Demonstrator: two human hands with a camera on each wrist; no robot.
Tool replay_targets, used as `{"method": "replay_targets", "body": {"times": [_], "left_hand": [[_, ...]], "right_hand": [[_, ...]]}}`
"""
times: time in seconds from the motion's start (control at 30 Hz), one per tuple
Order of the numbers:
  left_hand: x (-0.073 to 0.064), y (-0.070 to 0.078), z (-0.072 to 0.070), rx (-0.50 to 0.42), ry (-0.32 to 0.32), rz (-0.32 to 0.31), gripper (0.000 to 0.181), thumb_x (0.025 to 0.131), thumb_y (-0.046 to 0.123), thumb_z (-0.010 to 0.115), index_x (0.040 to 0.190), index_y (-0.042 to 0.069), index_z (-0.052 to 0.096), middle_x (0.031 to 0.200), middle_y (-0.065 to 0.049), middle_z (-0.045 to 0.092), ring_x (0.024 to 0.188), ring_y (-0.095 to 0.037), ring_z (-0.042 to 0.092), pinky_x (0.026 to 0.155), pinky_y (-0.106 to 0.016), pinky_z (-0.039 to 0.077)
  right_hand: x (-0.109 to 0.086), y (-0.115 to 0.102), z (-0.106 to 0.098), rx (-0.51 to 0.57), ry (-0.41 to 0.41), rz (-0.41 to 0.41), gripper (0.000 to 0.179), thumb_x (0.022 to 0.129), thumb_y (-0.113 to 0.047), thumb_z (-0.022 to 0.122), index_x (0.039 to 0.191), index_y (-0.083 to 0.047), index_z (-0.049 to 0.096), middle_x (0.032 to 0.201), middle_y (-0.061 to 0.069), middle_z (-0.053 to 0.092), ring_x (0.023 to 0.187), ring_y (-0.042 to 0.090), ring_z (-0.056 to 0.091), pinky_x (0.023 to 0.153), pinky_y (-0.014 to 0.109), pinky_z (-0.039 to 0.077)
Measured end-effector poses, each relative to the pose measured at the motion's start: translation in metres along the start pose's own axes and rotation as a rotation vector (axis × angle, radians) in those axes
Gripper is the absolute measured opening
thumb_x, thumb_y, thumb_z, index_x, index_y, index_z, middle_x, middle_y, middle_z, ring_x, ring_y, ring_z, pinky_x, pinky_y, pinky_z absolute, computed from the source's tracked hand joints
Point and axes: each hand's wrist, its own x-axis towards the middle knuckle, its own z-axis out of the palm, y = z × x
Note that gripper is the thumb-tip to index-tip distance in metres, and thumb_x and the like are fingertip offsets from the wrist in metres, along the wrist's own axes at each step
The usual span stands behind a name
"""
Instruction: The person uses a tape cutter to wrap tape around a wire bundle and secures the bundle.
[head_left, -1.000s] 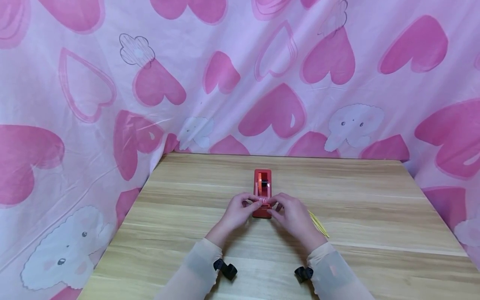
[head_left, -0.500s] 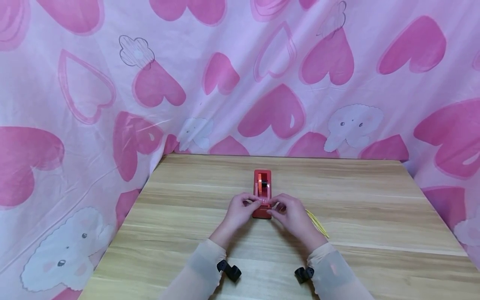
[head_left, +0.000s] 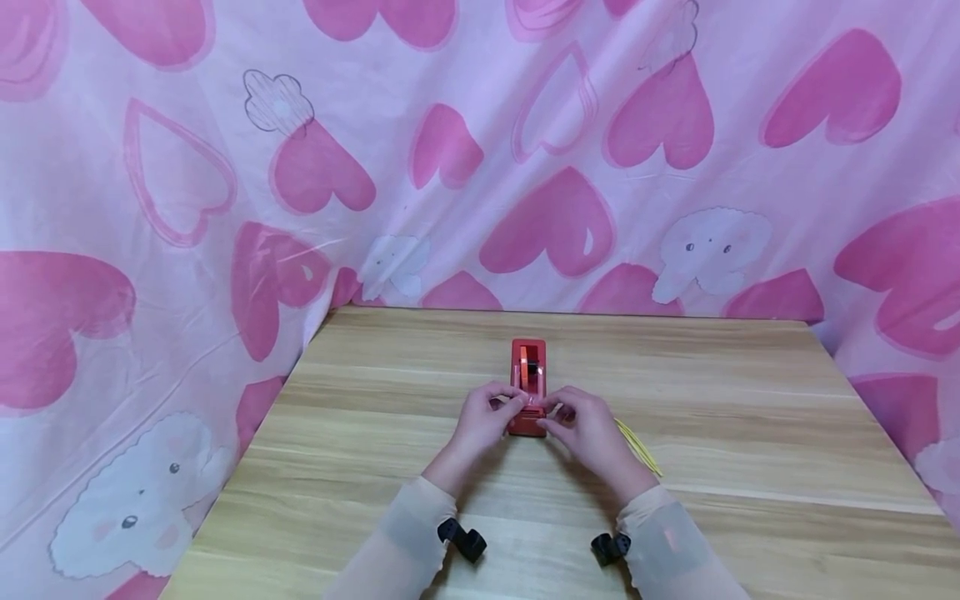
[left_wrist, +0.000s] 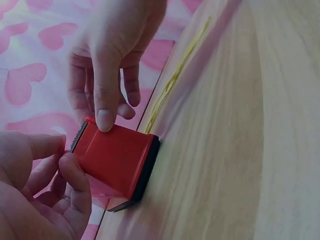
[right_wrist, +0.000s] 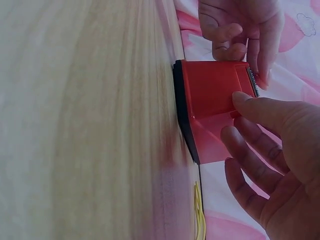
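Note:
A red tape dispenser [head_left: 528, 423] with a black base stands on the wooden table, its serrated blade [left_wrist: 77, 137] facing the person. An orange-rimmed roll [head_left: 524, 367] sits inside it. At one end of the blade, my left hand [head_left: 483, 417] pinches thumb against finger; the tape [head_left: 531, 402] there is clear and hard to make out. My right hand [head_left: 585, 425] grips the other side of the dispenser, its thumb [right_wrist: 255, 106] on the red front face beside the blade. The other right fingers hang loosely curled beside the dispenser.
Several thin yellow strips [head_left: 637, 447] lie on the table [head_left: 750, 433] just right of the right hand. A pink heart-patterned cloth [head_left: 420, 75] hangs behind the table and along its sides. A black camera sits on each wrist.
Both hands stay at the front of the dispenser. The left forearm has shifted slightly to the right; the dispenser has kept its place on the table.

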Motion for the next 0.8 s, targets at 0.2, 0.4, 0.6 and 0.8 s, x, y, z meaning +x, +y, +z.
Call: {"method": "replay_targets", "body": {"times": [0.2, 0.4, 0.6, 0.8], "left_hand": [[0.0, -0.005, 0.0, 0.024, -0.009, -0.003, 0.017, 0.1, 0.022, 0.07, 0.106, 0.007, 0.077, 0.099, -0.008, 0.066, 0.065, -0.013, 0.056, 0.053, -0.024, 0.049], [-0.001, -0.006, 0.0, 0.018, 0.007, 0.008, 0.019, 0.099, 0.024, 0.071, 0.107, 0.007, 0.076, 0.097, -0.008, 0.065, 0.068, -0.015, 0.058, 0.055, -0.024, 0.049], [-0.005, -0.007, -0.002, 0.063, 0.0, 0.043, 0.015, 0.099, 0.024, 0.072, 0.106, 0.012, 0.078, 0.109, -0.008, 0.066, 0.086, -0.015, 0.06, 0.068, -0.026, 0.053], [-0.01, -0.006, -0.003, 0.139, 0.061, 0.059, 0.017, 0.096, 0.028, 0.075, 0.102, 0.013, 0.079, 0.125, -0.009, 0.055, 0.094, -0.018, 0.056, 0.079, -0.029, 0.048]], "right_hand": [[-0.001, 0.001, 0.0, 0.004, -0.004, 0.0, 0.027, 0.087, -0.015, 0.085, 0.111, -0.024, 0.076, 0.102, -0.006, 0.071, 0.086, 0.009, 0.064, 0.078, 0.026, 0.058], [-0.001, 0.002, 0.0, 0.0, 0.003, -0.014, 0.026, 0.087, -0.016, 0.084, 0.11, -0.024, 0.075, 0.102, -0.006, 0.071, 0.085, 0.01, 0.064, 0.078, 0.027, 0.058], [0.0, 0.001, 0.0, -0.016, 0.008, -0.017, 0.024, 0.088, -0.016, 0.084, 0.109, -0.023, 0.075, 0.104, -0.006, 0.072, 0.085, 0.009, 0.065, 0.078, 0.028, 0.059], [0.0, 0.0, -0.001, -0.028, -0.002, 0.017, 0.028, 0.086, -0.019, 0.085, 0.112, -0.025, 0.075, 0.105, -0.006, 0.073, 0.086, 0.011, 0.065, 0.08, 0.031, 0.06]]}}
